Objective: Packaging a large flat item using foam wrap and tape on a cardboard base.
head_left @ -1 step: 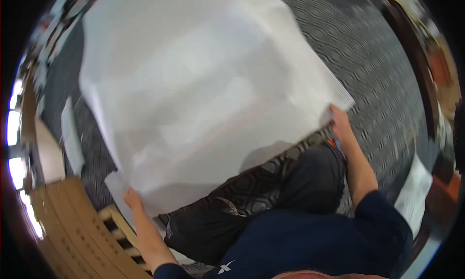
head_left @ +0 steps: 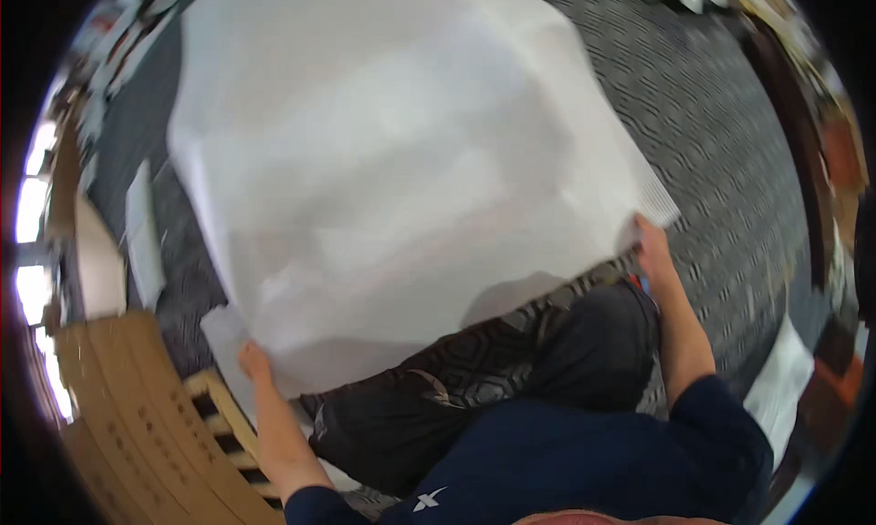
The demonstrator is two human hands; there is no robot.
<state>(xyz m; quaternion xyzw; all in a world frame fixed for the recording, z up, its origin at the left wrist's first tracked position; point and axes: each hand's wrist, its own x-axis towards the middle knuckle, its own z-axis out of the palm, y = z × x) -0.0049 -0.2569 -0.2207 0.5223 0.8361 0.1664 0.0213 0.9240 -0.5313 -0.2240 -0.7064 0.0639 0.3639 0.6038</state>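
White sheet (head_left: 401, 169), pinched at its near corners by the left hand (head_left: 253, 361) and right hand (head_left: 652, 247), spreads over the grey carpet (head_left: 730, 133), hiding most of it, with cardboard (head_left: 119, 406) and a wooden pallet (head_left: 228, 425) at left.

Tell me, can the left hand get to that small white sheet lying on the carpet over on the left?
Probably not right now. The left hand is gripping a corner of the big white sheet, and the small white sheet lies farther out on the carpet.
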